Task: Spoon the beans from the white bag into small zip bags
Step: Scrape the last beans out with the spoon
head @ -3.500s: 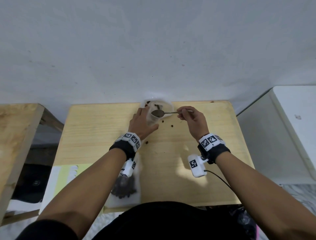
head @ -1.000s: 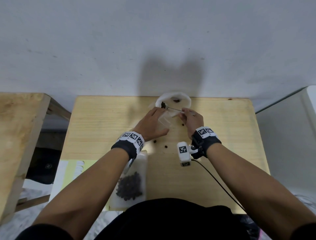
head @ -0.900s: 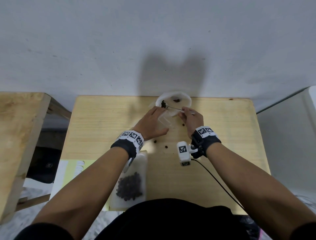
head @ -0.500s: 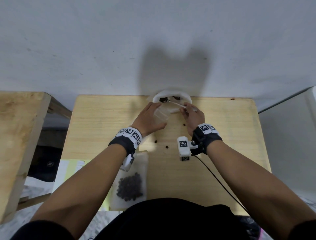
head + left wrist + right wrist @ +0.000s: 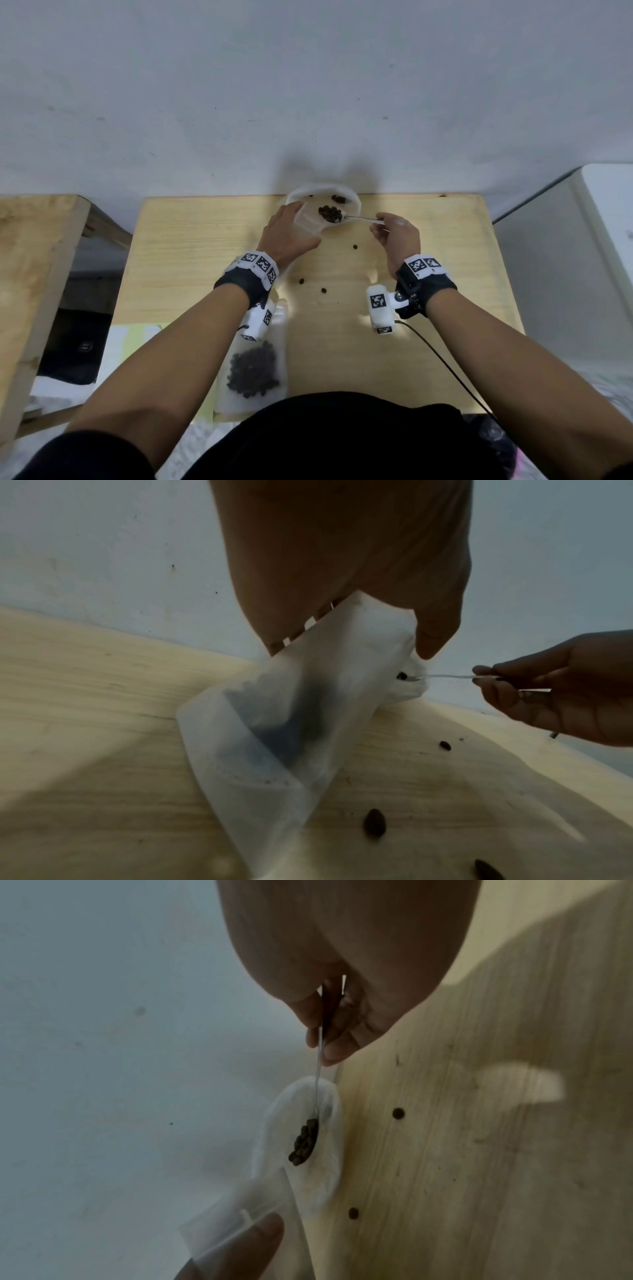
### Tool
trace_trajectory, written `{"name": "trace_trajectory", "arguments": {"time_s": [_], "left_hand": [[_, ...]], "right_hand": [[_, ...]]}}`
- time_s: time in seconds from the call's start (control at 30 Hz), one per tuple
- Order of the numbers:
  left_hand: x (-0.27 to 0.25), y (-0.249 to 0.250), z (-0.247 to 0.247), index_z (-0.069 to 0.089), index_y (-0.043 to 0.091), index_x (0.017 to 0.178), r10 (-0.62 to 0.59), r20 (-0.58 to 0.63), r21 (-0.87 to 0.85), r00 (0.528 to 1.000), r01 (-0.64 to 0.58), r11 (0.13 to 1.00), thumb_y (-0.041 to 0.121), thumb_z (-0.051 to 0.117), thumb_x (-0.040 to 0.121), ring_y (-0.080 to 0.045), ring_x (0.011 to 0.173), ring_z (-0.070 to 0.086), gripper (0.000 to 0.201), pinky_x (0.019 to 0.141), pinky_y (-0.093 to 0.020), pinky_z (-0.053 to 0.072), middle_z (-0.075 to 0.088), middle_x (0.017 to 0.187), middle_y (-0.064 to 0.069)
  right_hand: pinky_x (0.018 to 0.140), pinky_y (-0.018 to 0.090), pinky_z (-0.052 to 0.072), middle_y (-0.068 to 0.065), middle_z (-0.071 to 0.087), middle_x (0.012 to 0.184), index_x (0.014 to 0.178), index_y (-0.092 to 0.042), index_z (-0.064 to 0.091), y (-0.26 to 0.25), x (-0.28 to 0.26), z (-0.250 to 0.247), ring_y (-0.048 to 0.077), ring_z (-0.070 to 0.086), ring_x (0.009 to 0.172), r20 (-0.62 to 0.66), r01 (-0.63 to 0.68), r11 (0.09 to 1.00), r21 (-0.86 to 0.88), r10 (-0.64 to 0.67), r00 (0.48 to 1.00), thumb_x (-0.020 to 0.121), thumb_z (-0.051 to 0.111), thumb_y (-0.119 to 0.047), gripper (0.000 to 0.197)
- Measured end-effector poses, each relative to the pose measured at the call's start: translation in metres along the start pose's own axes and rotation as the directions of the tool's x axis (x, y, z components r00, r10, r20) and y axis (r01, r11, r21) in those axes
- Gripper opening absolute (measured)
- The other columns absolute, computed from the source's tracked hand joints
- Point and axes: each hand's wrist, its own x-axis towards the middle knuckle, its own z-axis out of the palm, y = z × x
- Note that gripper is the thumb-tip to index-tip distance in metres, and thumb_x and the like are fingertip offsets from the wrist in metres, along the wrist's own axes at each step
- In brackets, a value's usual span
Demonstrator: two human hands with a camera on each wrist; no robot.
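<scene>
The white bag sits open at the table's far edge, a few beans left inside. My right hand pinches the handle of a metal spoon; its bowl, heaped with dark beans, hovers over the white bag's mouth. The left hand grips a small clear zip bag, its mouth just left of the spoon. In the left wrist view the zip bag hangs from my fingers to the table and looks empty. The right wrist view shows the loaded spoon above the white bag.
A filled zip bag of beans lies at the near left edge of the wooden table. A few loose beans are scattered mid-table. A wall stands right behind the table, and a second wooden table on the left.
The spoon dipped into the white bag and has come up full of beans. My right hand shifted to the right. The left hand keeps holding the zip bag by the white bag.
</scene>
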Motion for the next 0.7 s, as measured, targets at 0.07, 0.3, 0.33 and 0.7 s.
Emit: {"name": "trace_trajectory", "arguments": {"time_s": [0.07, 0.3, 0.33, 0.7], "left_hand": [[-0.001, 0.001, 0.002, 0.033, 0.021, 0.149, -0.013, -0.002, 0.019, 1.000, 0.013, 1.000, 0.053, 0.065, 0.067, -0.025, 0.134, 0.041, 0.094, 0.111, -0.052, 0.036, 0.040, 0.148, -0.003], [0.001, 0.001, 0.004, 0.032, 0.020, 0.149, -0.038, -0.058, 0.020, 0.998, 0.039, 0.999, 0.043, 0.075, 0.075, -0.027, 0.135, 0.040, 0.088, 0.109, -0.051, 0.038, 0.038, 0.150, -0.003], [0.002, 0.001, 0.005, 0.032, 0.019, 0.148, -0.041, -0.066, 0.022, 0.997, 0.042, 0.999, 0.042, 0.076, 0.076, -0.027, 0.135, 0.040, 0.088, 0.109, -0.051, 0.039, 0.038, 0.150, -0.004], [0.001, 0.003, 0.005, 0.033, 0.016, 0.148, -0.053, -0.075, 0.011, 0.996, 0.054, 0.998, 0.041, 0.076, 0.078, -0.026, 0.133, 0.041, 0.086, 0.108, -0.045, 0.039, 0.040, 0.148, -0.005]], "right_hand": [[0.073, 0.019, 0.057, 0.010, 0.068, 0.083, 0.104, -0.001, 0.069, -0.007, -0.008, -0.003, 0.013, 0.067, 0.072, -0.032, 0.005, 0.996, 0.085, -0.002, 0.999, 0.095, 0.042, 0.000, 0.028], [0.081, 0.030, 0.056, 0.008, 0.069, 0.080, 0.090, -0.010, 0.070, -0.032, -0.030, 0.000, 0.018, 0.066, 0.076, 0.022, 0.178, 0.983, 0.049, -0.180, 0.983, 0.098, 0.047, -0.010, 0.024], [0.082, 0.031, 0.057, 0.006, 0.069, 0.080, 0.089, -0.012, 0.070, -0.034, -0.033, 0.002, 0.018, 0.067, 0.076, 0.043, 0.225, 0.974, 0.008, -0.225, 0.973, 0.098, 0.048, -0.012, 0.023], [0.074, 0.022, 0.055, -0.005, 0.072, 0.087, 0.098, -0.008, 0.070, -0.040, -0.042, 0.009, 0.006, 0.069, 0.076, 0.161, 0.637, 0.737, -0.228, -0.616, 0.771, 0.098, 0.055, -0.013, 0.016]]}}
